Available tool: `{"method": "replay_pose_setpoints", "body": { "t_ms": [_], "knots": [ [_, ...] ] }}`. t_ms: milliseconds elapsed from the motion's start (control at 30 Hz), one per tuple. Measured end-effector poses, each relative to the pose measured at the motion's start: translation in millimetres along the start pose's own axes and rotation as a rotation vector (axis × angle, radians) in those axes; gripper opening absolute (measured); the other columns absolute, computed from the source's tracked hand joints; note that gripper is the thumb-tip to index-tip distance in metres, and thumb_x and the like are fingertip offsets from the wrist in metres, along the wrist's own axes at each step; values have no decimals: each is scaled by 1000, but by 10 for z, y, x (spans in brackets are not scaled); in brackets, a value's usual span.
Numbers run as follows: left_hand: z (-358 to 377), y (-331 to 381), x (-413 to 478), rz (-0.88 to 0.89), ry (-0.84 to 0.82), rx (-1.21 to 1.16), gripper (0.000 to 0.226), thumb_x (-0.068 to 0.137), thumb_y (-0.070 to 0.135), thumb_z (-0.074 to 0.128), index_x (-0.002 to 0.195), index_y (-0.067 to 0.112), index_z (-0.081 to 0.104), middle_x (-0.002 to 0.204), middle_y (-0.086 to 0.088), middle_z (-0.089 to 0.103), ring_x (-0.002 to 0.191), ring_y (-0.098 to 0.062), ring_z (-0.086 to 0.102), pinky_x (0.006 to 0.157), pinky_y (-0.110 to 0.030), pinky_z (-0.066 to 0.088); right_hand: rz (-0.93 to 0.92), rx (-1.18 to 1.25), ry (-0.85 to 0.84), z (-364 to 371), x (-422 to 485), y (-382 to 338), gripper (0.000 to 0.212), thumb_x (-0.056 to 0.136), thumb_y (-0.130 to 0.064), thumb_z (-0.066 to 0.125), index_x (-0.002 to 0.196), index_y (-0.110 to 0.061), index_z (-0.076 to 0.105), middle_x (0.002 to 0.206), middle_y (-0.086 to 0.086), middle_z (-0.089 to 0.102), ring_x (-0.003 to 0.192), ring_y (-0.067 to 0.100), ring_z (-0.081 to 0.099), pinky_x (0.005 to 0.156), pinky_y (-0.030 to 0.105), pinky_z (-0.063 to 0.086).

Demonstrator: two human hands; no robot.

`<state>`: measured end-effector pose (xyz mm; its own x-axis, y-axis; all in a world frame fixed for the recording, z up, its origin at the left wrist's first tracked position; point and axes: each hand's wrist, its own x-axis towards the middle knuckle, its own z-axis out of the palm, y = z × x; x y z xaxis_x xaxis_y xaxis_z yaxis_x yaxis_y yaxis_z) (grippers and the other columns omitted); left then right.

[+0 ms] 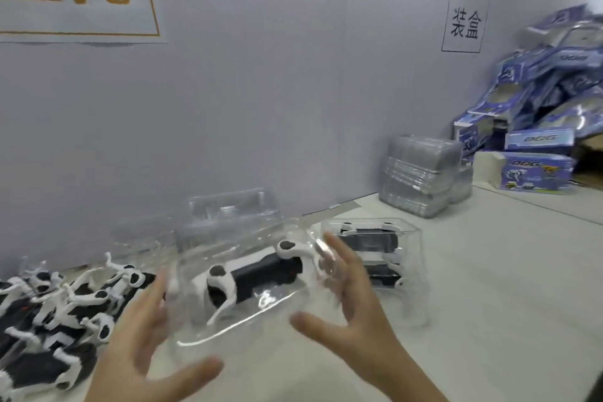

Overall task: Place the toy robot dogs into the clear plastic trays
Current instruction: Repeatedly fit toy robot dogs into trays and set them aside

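I see the left hand (137, 346) and right hand (352, 310) both spread wide. Between them is a tray (228, 333) with a dog (257, 274) inside.

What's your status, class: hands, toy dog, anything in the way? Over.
Left hand and right hand open, flanking the clear tray. Toy dog lies inside it. Filled tray close behind right hand; loose dogs piled left.

Glossy clear plastic tray (228, 330); smooth plastic dog (254, 274); matt table (489, 287).
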<state>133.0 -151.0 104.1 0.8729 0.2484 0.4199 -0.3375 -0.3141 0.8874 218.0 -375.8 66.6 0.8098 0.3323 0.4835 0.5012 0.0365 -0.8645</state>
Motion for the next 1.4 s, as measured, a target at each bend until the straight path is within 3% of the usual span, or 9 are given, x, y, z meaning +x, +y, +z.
{"method": "replay_pose_setpoints", "body": {
  "t_ms": [100, 167, 467, 667, 800, 967, 1167, 1300, 1400],
  "knots": [
    [374, 51, 397, 1, -63, -135, 114, 21, 67, 91, 127, 47, 52, 125, 25, 60, 110, 11, 59, 88, -15, 50, -104, 16, 251, -517, 273, -178, 89, 52, -56, 89, 126, -62, 42, 140, -21, 51, 125, 8, 53, 96, 32, 50],
    [747, 144, 729, 2, -102, -189, 105, 35, 62, 87, 130, 44, 47, 116, 36, 58, 103, 19, 56, 78, -2, 46, -114, -69, 355, -846, 476, -229, 82, 49, -61, 87, 118, -66, 44, 133, -27, 53, 121, 2, 54, 91, 19, 48],
    [1765, -319, 1439, -239, -228, -209, 75, 81, 18, 78, 147, 15, 41, 152, -3, 41, 139, -15, 38, 102, -25, 33, 185, -351, 373, -1545, 821, 431, 87, 56, -57, 79, 132, -44, 37, 137, -17, 40, 132, 10, 38, 101, 30, 35],
    [1900, -412, 1230, -518, -195, -476, 85, 71, 67, 62, 147, 48, 28, 160, 11, 21, 148, -22, 19, 115, -57, 16, 227, -146, 479, -1403, 401, 652, 105, 62, -72, 69, 146, -56, 8, 153, -29, 11, 141, 0, 14, 114, 35, 18],
    [2078, -637, 1004, -852, -152, -527, 86, 79, 78, 45, 151, 35, 27, 127, -3, 53, 138, -29, 35, 107, -55, 31, 436, 186, 835, -1083, -77, 871, 84, 81, -47, 68, 151, -32, 24, 158, -2, 24, 146, 13, 21, 113, 36, 21],
    [2401, -728, 863, -733, -280, -416, 120, 47, 101, 36, 151, 42, 27, 160, 5, 26, 146, -24, 26, 119, -53, 18, 594, 459, 855, -855, -62, 963, 60, 90, -36, 57, 146, -34, 36, 140, -8, 40, 132, 17, 36, 107, 39, 28],
    [3022, -492, 937, -668, -460, -480, 128, 33, 106, 41, 141, 37, 47, 147, 3, 49, 136, -22, 44, 116, -45, 29, 445, 450, 919, -1467, 161, 982, 57, 97, -36, 42, 151, -25, 32, 157, -7, 31, 144, 13, 28, 117, 31, 19],
    [3362, -350, 1071, -859, -498, -631, 91, 80, 79, 45, 154, 34, 17, 163, 1, 11, 150, -29, 12, 113, -56, 24, 488, 467, 1050, -1640, 77, 875, 54, 90, -42, 47, 143, -43, 34, 139, -16, 32, 140, 7, 24, 104, 29, 17],
    [3440, -403, 1151, -908, -448, -783, 76, 91, 58, 55, 154, 29, 22, 161, -7, 17, 147, -34, 20, 105, -59, 34, 538, 548, 1066, -1791, -101, 848, 50, 96, -37, 48, 144, -42, 35, 143, -7, 36, 142, 21, 29, 108, 37, 27]
  ]
}}
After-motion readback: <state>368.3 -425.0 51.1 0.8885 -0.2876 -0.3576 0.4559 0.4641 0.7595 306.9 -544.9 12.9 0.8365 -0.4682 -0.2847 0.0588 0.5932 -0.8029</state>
